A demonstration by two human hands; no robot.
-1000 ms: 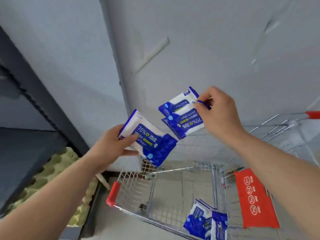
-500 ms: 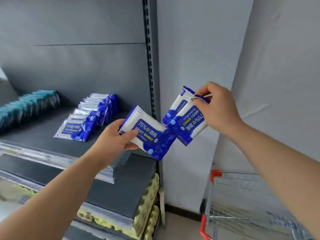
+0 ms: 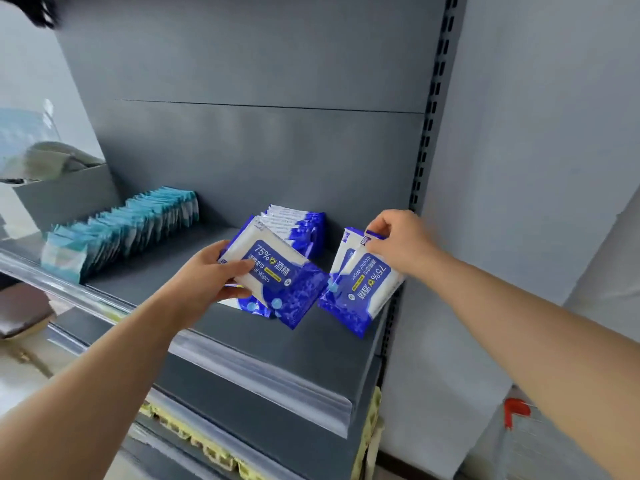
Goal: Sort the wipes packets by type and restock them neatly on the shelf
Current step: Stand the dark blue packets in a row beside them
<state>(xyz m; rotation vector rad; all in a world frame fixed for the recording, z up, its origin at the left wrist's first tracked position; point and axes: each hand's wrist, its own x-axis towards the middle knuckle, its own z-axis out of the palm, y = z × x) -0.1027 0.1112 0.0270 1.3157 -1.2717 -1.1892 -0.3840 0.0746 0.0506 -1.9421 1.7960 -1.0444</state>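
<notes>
Left hand (image 3: 211,271) grips blue wipes packet (image 3: 277,275) by its end; right hand (image 3: 398,244) pinches packet pair (image 3: 363,289) at top seams. Likely light, soft, slick film

Shelving: a dark grey metal shelf unit (image 3: 329,358) fills the middle of the view.
Back panel: the flat grey back panel (image 3: 263,64) is crossed by one thin horizontal seam.
Upright: a slotted post (image 3: 431,116) runs down the unit's right edge, just beside the wall.
Shelf edge: a clear plastic strip (image 3: 263,379) lines the front lip.
Wall: a plain pale grey wall (image 3: 554,133) stands to the right.
Floor: pale flooring (image 3: 20,393) shows at the lower left, blurred.
Light: soft and even, with only faint shadows.
</notes>
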